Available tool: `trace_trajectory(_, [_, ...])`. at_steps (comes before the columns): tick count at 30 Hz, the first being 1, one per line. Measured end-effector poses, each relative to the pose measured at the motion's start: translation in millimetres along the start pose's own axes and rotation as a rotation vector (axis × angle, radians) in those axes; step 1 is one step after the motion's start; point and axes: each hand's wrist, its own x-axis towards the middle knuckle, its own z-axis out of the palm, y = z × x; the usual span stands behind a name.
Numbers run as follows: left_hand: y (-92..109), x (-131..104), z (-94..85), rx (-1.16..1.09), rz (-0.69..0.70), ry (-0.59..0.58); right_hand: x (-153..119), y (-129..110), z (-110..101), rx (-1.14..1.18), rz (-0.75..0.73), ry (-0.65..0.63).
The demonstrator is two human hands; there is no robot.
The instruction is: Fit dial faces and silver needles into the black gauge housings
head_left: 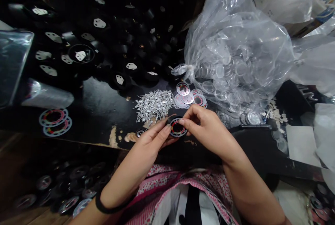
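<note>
A round black gauge [178, 130] with a red and white marked dial is held up over the front edge of the black table. My left hand [154, 136] grips its left side, thumb on the rim and fingers beneath. The fingertips of my right hand [200, 124] are pinched together at the dial's upper right; whether they hold something small cannot be made out. Just beyond the hands lie a heap of thin grey pointers [155, 104] and several loose printed dial discs [187, 97].
A tied plastic bag [238, 50] of clear round covers fills the back right. Many black housings [119, 80] with white tabs are piled at the back left. Two dial rings [53, 117] lie at the left, beside a plastic roll [48, 94]. Finished-looking gauges [68, 204] sit below the table edge.
</note>
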Motion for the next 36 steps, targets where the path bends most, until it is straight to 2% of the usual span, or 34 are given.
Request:
trace_trajectory(8, [2,1,1.0,0.008,-0.015,-0.015,3,7,1,0.169,0.054,-0.041])
trace_trajectory(11, [3,1,3.5,-0.003,-0.030,-0.002,2,7,2,0.105,0.046,0.000])
trace_trajectory(14, [2,1,4.4,0.018,-0.039,-0.001,2,10,3,0.070,0.041,-0.020])
trace_trajectory(18, [1,1,3.1,0.003,-0.057,-0.026,2,15,3,0.220,0.107,-0.060])
trace_trajectory(22, [0,2,3.4,0.020,-0.035,-0.016,1,12,2,0.082,0.074,-0.020])
trace_trajectory(26, [-2,1,6.4,0.132,0.026,0.021,-4,7,3,-0.076,0.036,0.021])
trace_trajectory(29, [-4,-2,6.9,0.221,0.078,0.060,-10,9,9,-0.059,0.049,0.071])
trace_trajectory(33, [-3,-17,-6.5,0.428,0.142,0.086,-17,10,18,0.105,0.001,-0.009])
trace_trajectory(36, [-1,-31,-28.4,0.475,0.166,0.223,-10,0,26,-0.001,-0.172,-0.134])
